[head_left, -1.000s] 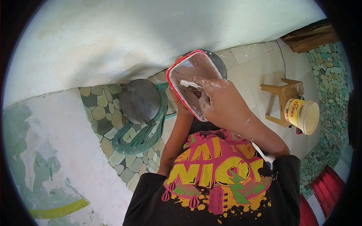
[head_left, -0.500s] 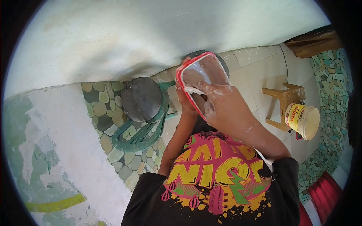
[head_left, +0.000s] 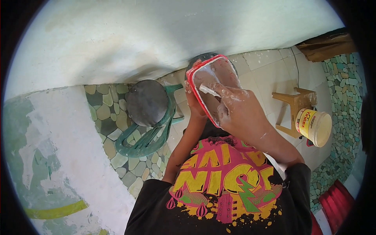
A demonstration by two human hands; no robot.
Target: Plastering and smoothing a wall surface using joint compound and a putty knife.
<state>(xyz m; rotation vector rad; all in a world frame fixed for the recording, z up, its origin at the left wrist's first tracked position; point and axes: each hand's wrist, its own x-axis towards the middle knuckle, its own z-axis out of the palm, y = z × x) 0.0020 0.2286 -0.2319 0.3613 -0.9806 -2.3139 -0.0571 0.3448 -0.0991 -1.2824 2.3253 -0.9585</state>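
Observation:
My left hand [head_left: 194,102] is wrapped round the far-left side of a tub with a red rim [head_left: 201,102], holding it up in front of my chest. Whitish paste smears the tub's inner walls and rim. Over its opening, my right hand [head_left: 243,109] is closed on a small flat tool [head_left: 210,91] coated in white paste. Most of that tool is hidden by the fingers, so its kind is unclear. Pale paste also spots my right fingers and forearm.
A pale wall [head_left: 117,43] runs across the top. On the left stand a green plastic chair [head_left: 150,143] and a dark round seat-like disc [head_left: 147,103]. To the right are a tan plastic stool [head_left: 294,102] and a yellow-labelled paint bucket [head_left: 322,129]. A thin cable [head_left: 297,70] lies on the tiles.
My right hand has shifted slightly right, and more of the paste-coated tool shows above the tub. The tub has tilted and moved a little to the right in my left hand.

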